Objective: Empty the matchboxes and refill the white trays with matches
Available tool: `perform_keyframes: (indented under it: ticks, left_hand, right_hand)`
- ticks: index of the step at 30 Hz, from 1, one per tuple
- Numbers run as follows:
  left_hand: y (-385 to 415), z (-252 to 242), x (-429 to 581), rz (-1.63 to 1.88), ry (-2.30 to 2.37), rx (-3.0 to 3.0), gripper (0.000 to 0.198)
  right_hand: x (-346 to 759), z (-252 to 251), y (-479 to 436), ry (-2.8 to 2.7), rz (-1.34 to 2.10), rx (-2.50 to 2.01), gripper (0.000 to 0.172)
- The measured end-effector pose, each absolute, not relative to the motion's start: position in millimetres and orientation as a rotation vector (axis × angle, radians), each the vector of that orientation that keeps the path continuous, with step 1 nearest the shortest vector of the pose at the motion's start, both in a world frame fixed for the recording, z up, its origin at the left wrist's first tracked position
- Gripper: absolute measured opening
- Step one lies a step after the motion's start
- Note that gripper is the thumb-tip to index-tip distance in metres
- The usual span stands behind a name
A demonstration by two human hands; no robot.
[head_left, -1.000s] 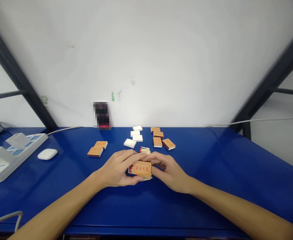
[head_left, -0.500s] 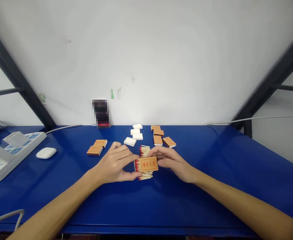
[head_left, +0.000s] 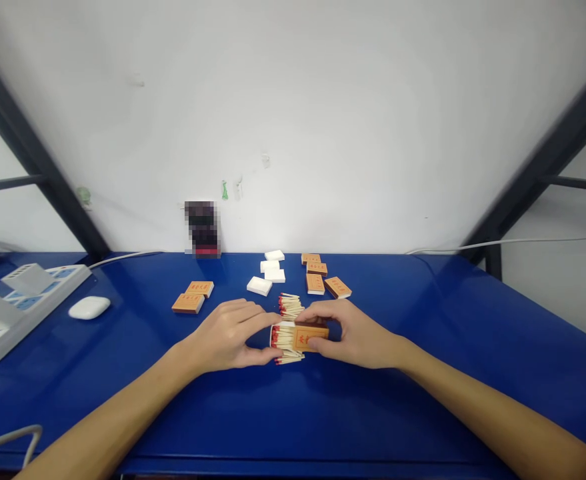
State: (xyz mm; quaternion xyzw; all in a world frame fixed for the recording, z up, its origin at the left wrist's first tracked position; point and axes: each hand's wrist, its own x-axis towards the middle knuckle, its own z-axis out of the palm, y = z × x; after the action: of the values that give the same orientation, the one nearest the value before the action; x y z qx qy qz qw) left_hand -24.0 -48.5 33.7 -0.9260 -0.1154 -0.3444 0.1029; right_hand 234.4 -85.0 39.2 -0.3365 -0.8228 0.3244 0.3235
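My left hand [head_left: 233,333] pinches the white inner tray [head_left: 273,335] of a matchbox at its left end, thumb below and fingers above. Red-tipped matches [head_left: 283,338] lie in that tray. Around the orange matchbox sleeve [head_left: 309,337], my right hand [head_left: 350,333] is closed, thumb in front and fingers behind. The sleeve covers the tray's right part, so about half of the tray shows. Loose matches [head_left: 291,307] lie on the blue table behind the box, and more stick out in front of it.
Several orange matchbox sleeves [head_left: 315,284] lie at the back right, with several white trays [head_left: 259,286] left of them. Two orange matchboxes [head_left: 188,303] lie at the left. A white case [head_left: 89,307] and a power strip [head_left: 33,300] are further left. A dark blurred object [head_left: 203,230] leans against the wall.
My right hand has moved right with the orange sleeve, sliding it along the tray. More of the tray and its matches now shows. My left hand keeps its pinch on the tray's end.
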Motion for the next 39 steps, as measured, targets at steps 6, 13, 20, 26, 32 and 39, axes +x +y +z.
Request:
perform_keyframes:
  ticks: [6,13,20,26,32,39]
  left_hand:
    - [-52,33,-21,-1.004,-0.386,-2.889,0.033]
    - [-54,34,-21,-0.881,-0.477,-3.050,0.019]
    - [-55,34,-20,-0.820,-0.530,-3.073,0.034]
    - [-59,31,-16,-0.774,-0.578,-3.040,0.031]
    - [-55,29,-18,-0.805,-0.512,-3.017,0.020]
    - [-55,30,-17,-0.827,-0.484,-3.027,0.018]
  right_hand:
    - [231,40,-89,-2.255,0.687,-0.897,0.011]
    - [231,35,-90,-2.329,0.649,-0.910,0.015]
    - [230,34,-90,-2.341,0.565,-0.875,0.019]
    - [231,33,-89,-2.372,0.437,-0.835,0.015]
    - [231,32,-89,-2.417,0.252,-0.768,0.017]
    - [234,34,-88,-2.445,0.184,-0.759,0.021]
